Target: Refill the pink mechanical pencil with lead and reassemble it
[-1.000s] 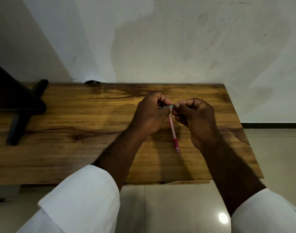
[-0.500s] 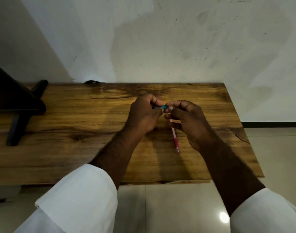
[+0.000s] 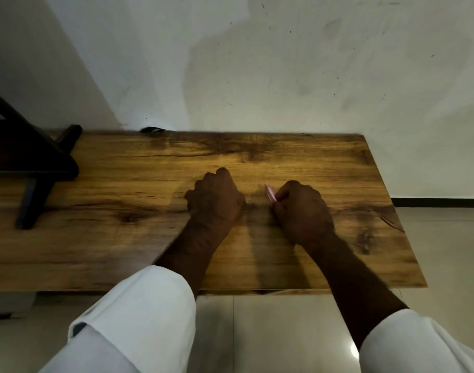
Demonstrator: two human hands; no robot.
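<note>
- here, the pencil (image 3: 270, 193) sits in the right hand (image 3: 302, 211), which is curled tight around it; only a short pink end pokes out of the fist, toward the far left.
- the rest of the barrel is hidden inside the fist, so its long axis can only be judged from that stub: it seems to run from far-left down to near-right, tilted up off the table (image 3: 122, 238).
- the left hand (image 3: 217, 200) is also closed into a fist, knuckles up, low over the wood; whether it holds a cap, a lead or nothing i cannot tell.
- the two hands are apart, with a bare strip of table between them, the left one to the left and slightly farther than the right.
- the exposed pink end points toward the left hand, so i judge the next move brings the left hand in from the left to meet that end, while the right hand only steadies the barrel.
- the blur makes finer detail of the tip unreadable.
</note>
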